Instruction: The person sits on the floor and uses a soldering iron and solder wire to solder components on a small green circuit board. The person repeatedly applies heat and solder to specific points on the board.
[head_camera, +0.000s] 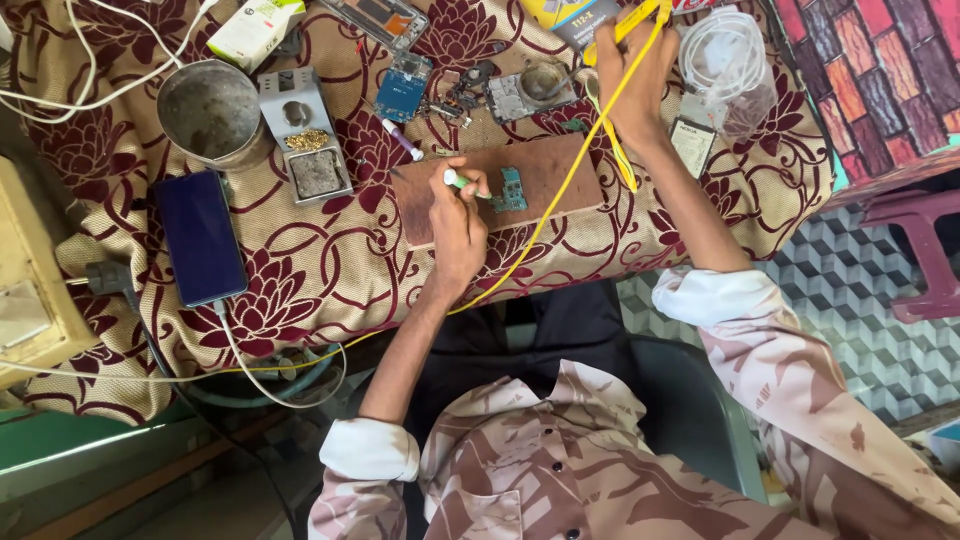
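Two hands are busy: your left hand (458, 225) pinches a slim green-tipped tool (462, 183) against the small circuit board (512, 188) lying on the brown pad (500, 185) mid-worktop (330, 260). Your right hand (632, 75) is closed around a yellow cable (575, 165). That board looks light, stiff and fragile; hold its edges.
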